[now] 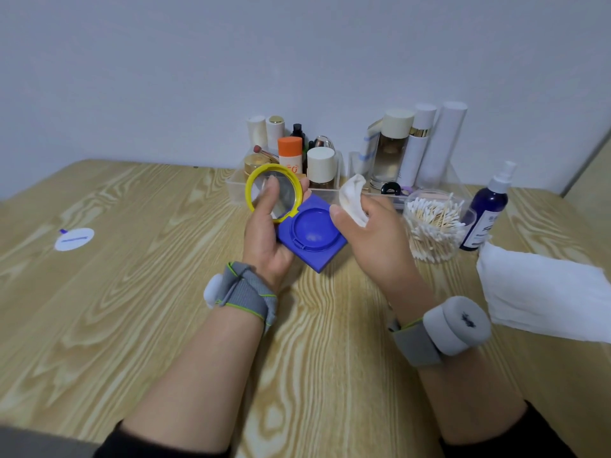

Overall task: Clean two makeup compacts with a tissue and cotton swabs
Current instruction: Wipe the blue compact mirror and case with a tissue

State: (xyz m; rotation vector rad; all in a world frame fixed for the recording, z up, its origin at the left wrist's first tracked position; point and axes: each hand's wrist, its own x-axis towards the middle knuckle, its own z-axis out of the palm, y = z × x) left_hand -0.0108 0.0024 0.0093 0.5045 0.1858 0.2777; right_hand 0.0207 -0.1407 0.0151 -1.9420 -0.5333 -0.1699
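Note:
My left hand (267, 236) holds an open makeup compact above the table. Its blue square base (312, 233) has a round blue inner cover, and its yellow-rimmed round mirror lid (274, 193) stands up with my thumb lying across the mirror. My right hand (367, 233) pinches a crumpled white tissue (353, 200) just right of the compact, with the thumb near the base's edge. A clear round tub of cotton swabs (433, 226) stands to the right. A white round puff or pad (74, 239) with a purple tab lies far left on the table.
A clear organiser (238, 190) with bottles and jars stands at the back against the wall. A dark blue spray bottle (487, 213) stands beside the swabs. A stack of white tissues (542, 292) lies at the right edge. The wooden table (132, 309) stretches left and toward me.

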